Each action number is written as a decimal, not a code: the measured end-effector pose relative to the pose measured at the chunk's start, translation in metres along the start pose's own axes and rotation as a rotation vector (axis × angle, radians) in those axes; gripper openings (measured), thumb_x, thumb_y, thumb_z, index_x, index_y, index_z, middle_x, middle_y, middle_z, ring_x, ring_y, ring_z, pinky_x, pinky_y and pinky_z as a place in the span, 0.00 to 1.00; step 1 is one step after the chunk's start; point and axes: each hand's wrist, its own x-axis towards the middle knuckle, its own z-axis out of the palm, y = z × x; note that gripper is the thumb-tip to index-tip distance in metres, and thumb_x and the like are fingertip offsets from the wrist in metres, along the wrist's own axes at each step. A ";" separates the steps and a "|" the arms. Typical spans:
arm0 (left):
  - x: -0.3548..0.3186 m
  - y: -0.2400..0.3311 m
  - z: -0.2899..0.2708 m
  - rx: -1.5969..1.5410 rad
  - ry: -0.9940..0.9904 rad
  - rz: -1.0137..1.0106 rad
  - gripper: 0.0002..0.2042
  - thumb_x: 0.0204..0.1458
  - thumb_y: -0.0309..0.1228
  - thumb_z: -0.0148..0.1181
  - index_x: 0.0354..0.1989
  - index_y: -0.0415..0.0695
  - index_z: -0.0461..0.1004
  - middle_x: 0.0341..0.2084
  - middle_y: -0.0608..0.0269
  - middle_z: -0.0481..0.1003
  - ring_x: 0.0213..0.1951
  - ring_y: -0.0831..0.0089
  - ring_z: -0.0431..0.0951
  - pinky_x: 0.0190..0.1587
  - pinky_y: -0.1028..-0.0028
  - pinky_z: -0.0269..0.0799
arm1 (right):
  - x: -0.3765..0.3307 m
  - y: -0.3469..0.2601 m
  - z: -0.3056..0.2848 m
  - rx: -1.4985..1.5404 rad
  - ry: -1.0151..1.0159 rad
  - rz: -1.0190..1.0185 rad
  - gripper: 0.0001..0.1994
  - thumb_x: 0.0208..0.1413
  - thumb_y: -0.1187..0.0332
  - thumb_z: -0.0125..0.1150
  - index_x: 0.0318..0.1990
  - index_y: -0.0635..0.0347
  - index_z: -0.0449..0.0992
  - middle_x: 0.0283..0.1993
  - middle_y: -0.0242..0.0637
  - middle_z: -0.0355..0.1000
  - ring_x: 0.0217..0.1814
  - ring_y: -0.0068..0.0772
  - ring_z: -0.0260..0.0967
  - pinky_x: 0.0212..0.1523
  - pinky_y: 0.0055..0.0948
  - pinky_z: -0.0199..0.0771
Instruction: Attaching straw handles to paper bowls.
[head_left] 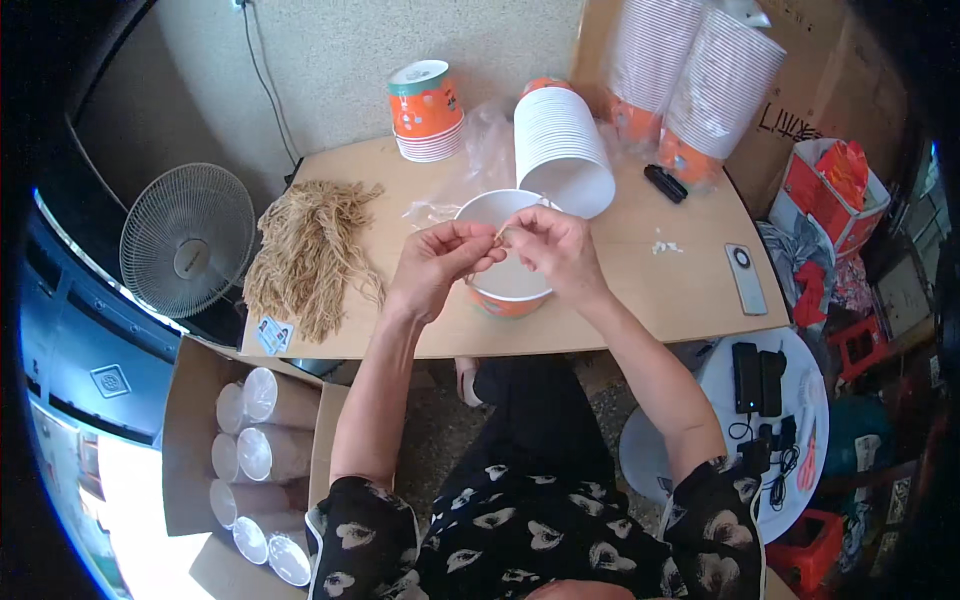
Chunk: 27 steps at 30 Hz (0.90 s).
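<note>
Both my hands meet over a white-lined paper bucket (pixel 512 308) with an orange outside, standing near the table's front edge. My left hand (pixel 440 265) pinches a thin tan cord (pixel 499 236) between thumb and finger. My right hand (pixel 562 252) closes on the same cord from the other side, fingertips nearly touching the left ones. The hands hide part of the bucket's rim and inside. To the left lies a big heap of tan cords (pixel 312 255). Behind the bucket, a nested stack of white paper buckets (pixel 562 135) lies on its side, mouth toward me.
Upside-down orange buckets (pixel 428 115) and a clear plastic bag (pixel 485 135) stand at the back. Taller bucket stacks (pixel 725 85) rise at back right. A black tool (pixel 666 184), white bits (pixel 665 246) and a phone (pixel 745 280) lie rightward. A carton (pixel 190 500) sits lower left.
</note>
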 end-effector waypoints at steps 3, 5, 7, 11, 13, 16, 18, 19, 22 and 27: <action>0.003 -0.003 0.005 -0.031 0.015 0.030 0.09 0.58 0.22 0.63 0.44 0.32 0.78 0.35 0.54 0.82 0.36 0.71 0.83 0.42 0.78 0.80 | 0.001 -0.006 -0.015 0.104 -0.002 0.187 0.16 0.67 0.62 0.53 0.36 0.67 0.79 0.31 0.34 0.77 0.24 0.18 0.67 0.25 0.21 0.68; 0.005 -0.005 0.005 -0.007 0.006 0.025 0.09 0.57 0.22 0.63 0.44 0.32 0.78 0.35 0.54 0.82 0.37 0.71 0.83 0.42 0.77 0.80 | 0.009 -0.003 -0.023 0.056 -0.007 0.189 0.22 0.68 0.55 0.51 0.36 0.69 0.79 0.29 0.35 0.76 0.22 0.18 0.67 0.22 0.22 0.67; 0.005 -0.006 0.005 0.022 -0.002 0.021 0.09 0.57 0.22 0.64 0.44 0.32 0.78 0.35 0.54 0.81 0.37 0.70 0.83 0.43 0.76 0.81 | 0.015 -0.005 -0.028 -0.152 -0.200 0.312 0.23 0.68 0.55 0.51 0.34 0.69 0.78 0.26 0.34 0.74 0.22 0.19 0.67 0.23 0.22 0.68; 0.004 -0.005 0.012 0.138 -0.039 0.033 0.08 0.57 0.22 0.62 0.43 0.33 0.78 0.36 0.55 0.82 0.37 0.72 0.83 0.43 0.76 0.80 | 0.015 -0.004 -0.022 -0.263 -0.321 0.115 0.15 0.67 0.65 0.53 0.33 0.67 0.78 0.24 0.29 0.72 0.25 0.16 0.67 0.28 0.21 0.68; 0.004 -0.005 0.012 0.142 -0.041 0.019 0.08 0.58 0.22 0.62 0.44 0.33 0.77 0.36 0.55 0.81 0.37 0.72 0.83 0.43 0.76 0.80 | 0.011 -0.008 -0.029 -0.246 -0.337 0.146 0.13 0.66 0.66 0.54 0.33 0.65 0.77 0.24 0.27 0.71 0.26 0.14 0.65 0.29 0.20 0.66; 0.003 -0.005 0.007 0.097 -0.060 0.005 0.10 0.60 0.26 0.61 0.46 0.32 0.77 0.37 0.55 0.81 0.39 0.71 0.83 0.44 0.77 0.80 | 0.004 -0.007 -0.033 -0.212 -0.319 0.141 0.10 0.65 0.67 0.56 0.33 0.63 0.76 0.26 0.25 0.71 0.28 0.13 0.64 0.30 0.18 0.65; 0.001 -0.001 0.005 0.118 -0.130 -0.078 0.11 0.63 0.29 0.58 0.49 0.34 0.76 0.39 0.58 0.81 0.41 0.73 0.83 0.44 0.79 0.78 | -0.002 -0.005 -0.034 -0.197 -0.280 0.106 0.10 0.65 0.68 0.56 0.33 0.63 0.77 0.28 0.25 0.72 0.29 0.12 0.64 0.30 0.18 0.65; 0.002 0.000 0.005 0.117 -0.134 -0.081 0.11 0.63 0.29 0.58 0.49 0.34 0.76 0.39 0.58 0.81 0.41 0.73 0.83 0.44 0.79 0.78 | -0.005 -0.008 -0.033 -0.175 -0.243 0.075 0.09 0.65 0.68 0.57 0.33 0.62 0.77 0.28 0.25 0.72 0.29 0.12 0.64 0.31 0.17 0.65; 0.001 0.002 0.008 0.145 -0.166 -0.078 0.11 0.65 0.31 0.55 0.50 0.39 0.76 0.40 0.61 0.81 0.40 0.77 0.82 0.39 0.83 0.74 | -0.003 -0.002 -0.030 -0.180 -0.143 -0.092 0.08 0.65 0.69 0.57 0.34 0.62 0.77 0.30 0.25 0.73 0.29 0.12 0.65 0.31 0.16 0.65; 0.000 0.011 0.008 0.150 -0.228 -0.097 0.10 0.64 0.31 0.55 0.49 0.40 0.75 0.40 0.63 0.80 0.39 0.78 0.81 0.39 0.82 0.74 | -0.005 -0.009 -0.025 -0.061 -0.157 0.183 0.07 0.65 0.68 0.58 0.37 0.62 0.78 0.31 0.26 0.74 0.30 0.11 0.65 0.31 0.16 0.65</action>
